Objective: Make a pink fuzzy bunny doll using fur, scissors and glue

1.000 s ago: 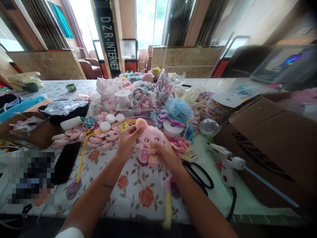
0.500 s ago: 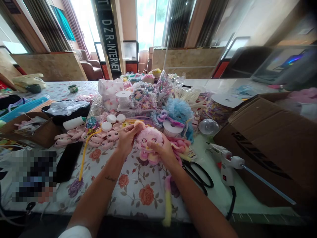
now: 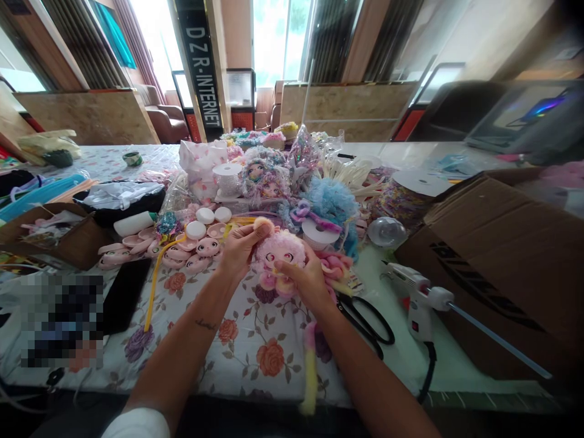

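Note:
A fluffy pink doll with a smooth face and pink eyes is held above the flowered tablecloth. My right hand grips its right side, the thumb lying across the lower face. At its upper left, my left hand pinches a small peach fuzzy tuft at the edge of the pink hair; whether the tuft is fixed to the doll I cannot tell. Rounded pink and yellow parts hang below the face. Pink and yellow fuzzy strips lie under and beside my right forearm.
Black-handled scissors and a white glue gun with a glue stick lie at the right, before a cardboard box. Several doll faces, white round caps and a dark phone are at the left. Blue fluffy trim stands behind.
Both hands and the doll have shifted slightly to the right. The doll sits a little higher, and the hold of each hand looks the same.

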{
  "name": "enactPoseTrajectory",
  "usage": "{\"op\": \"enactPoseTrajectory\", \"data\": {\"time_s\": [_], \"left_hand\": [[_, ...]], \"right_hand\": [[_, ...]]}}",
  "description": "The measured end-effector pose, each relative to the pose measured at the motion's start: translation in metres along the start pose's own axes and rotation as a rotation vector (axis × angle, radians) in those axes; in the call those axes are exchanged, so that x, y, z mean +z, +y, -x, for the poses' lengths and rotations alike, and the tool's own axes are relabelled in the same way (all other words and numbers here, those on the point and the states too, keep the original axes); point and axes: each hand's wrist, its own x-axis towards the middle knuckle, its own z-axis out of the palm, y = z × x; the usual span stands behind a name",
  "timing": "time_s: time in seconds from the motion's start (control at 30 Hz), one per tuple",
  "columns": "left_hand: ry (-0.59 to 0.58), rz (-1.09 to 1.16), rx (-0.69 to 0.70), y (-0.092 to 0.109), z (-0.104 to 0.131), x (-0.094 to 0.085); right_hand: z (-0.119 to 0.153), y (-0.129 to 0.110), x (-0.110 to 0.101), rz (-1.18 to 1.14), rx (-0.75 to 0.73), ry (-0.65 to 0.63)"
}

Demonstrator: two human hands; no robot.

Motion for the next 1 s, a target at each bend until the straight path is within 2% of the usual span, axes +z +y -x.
{"op": "enactPoseTrajectory", "data": {"time_s": [0.33,0.53,0.67,0.87,1.0], "left_hand": [[-0.007,-0.007,0.001,0.003,0.003,0.002],[-0.058,-0.019,0.022,0.008,0.002,0.003],[-0.139,-0.049,0.071,0.015,-0.001,-0.003],[-0.109,-0.115,0.214,0.027,0.004,-0.011],[-0.230,-0.162,0.260,0.029,0.019,-0.012]], "right_hand": [[0.001,0.000,0.000,-0.028,-0.005,0.001],[-0.001,-0.005,-0.002,-0.085,0.028,-0.080],[0.002,-0.012,0.001,-0.215,0.100,-0.152],[0.006,-0.007,0.001,-0.295,0.234,-0.277],[0.009,0.002,-0.001,-0.314,0.323,-0.256]]}}
